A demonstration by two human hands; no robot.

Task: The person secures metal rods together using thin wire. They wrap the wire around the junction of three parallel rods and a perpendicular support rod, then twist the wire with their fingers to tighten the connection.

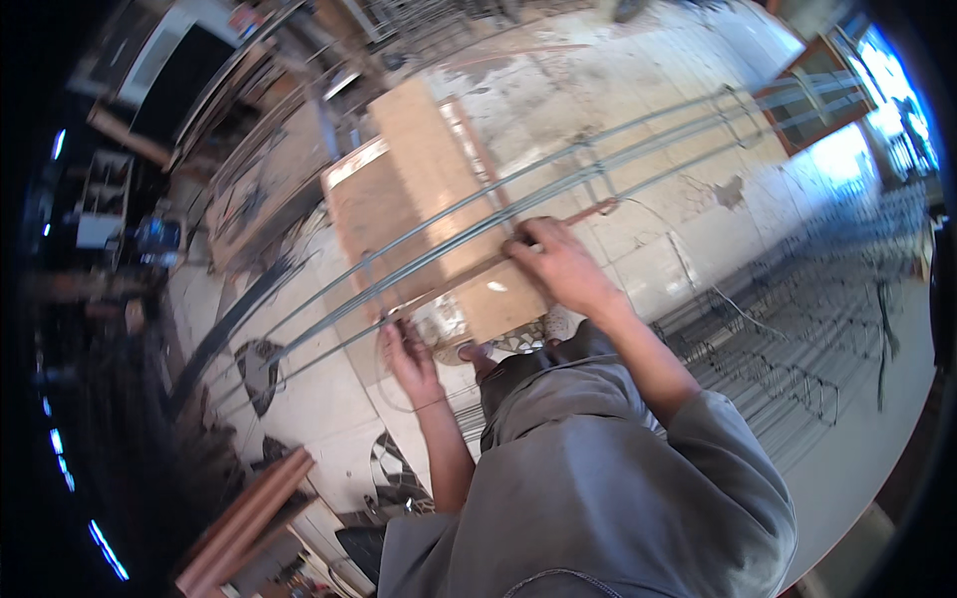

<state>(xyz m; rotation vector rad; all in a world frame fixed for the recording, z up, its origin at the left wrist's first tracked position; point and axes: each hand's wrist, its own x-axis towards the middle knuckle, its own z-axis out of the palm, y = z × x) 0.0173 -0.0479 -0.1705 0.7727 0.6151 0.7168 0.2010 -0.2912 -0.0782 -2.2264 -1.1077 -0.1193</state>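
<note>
A long cage of thin steel rods (439, 239), joined by rectangular stirrups, runs slantwise in front of me across a wooden bench. Along its near side lies a narrow reddish-brown bar (588, 211). My right hand (566, 267) is closed with its fingers curled over this bar, right by the near rods. At the bar's other end my left hand (409, 361) has its fingertips drawn together beside the near rod and a stirrup; what they pinch is too blurred to make out. A thin wire (384, 384) loops beside the left hand.
The wooden bench (374, 214), with a pale board (424, 140) across it, stands under the cage. More wire cages (788, 369) are piled at the right. Brown pipes or beams (244, 518) lie at lower left. A wooden frame (812, 95) stands at far right.
</note>
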